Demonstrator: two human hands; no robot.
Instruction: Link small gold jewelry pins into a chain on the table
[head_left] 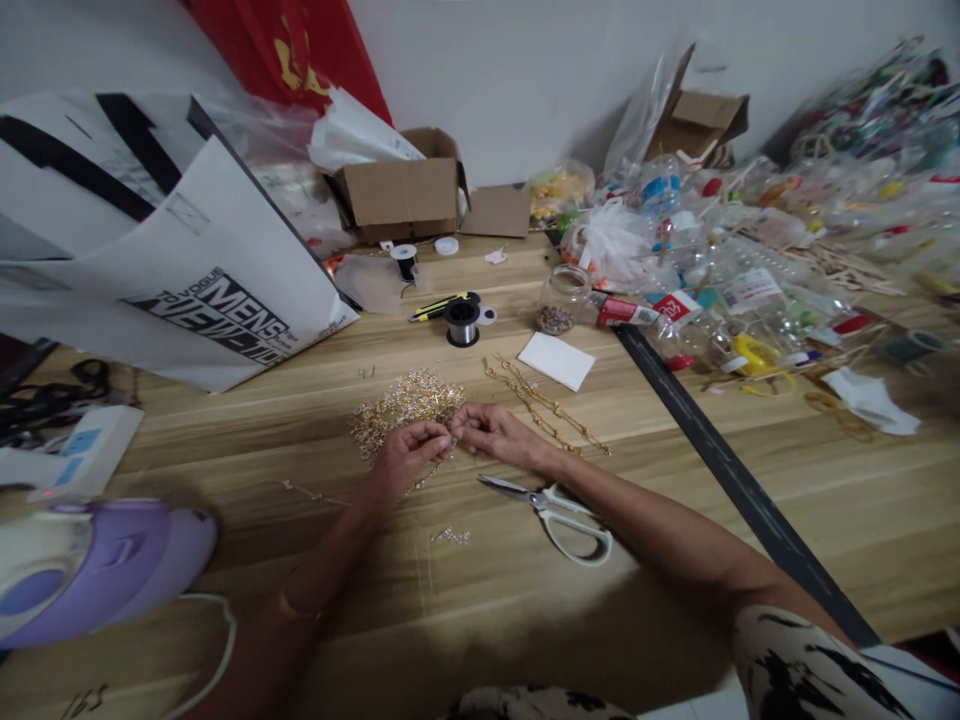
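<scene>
Our left hand (405,456) and right hand (491,435) pinch a gold strand (429,476) by the gold pile (405,403); scissors (559,512) lie just beside.

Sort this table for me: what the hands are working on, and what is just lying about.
In work: left hand and right hand pinching a gold strand; gold pile beside them.
Lying about: scissors, wire spool, white card, bead jar, yellow knife, cardboard box.

My forearms reach forward from the worktop's near edge. My left hand (409,455) and right hand (491,432) meet fingertip to fingertip, fingers pinched.
</scene>
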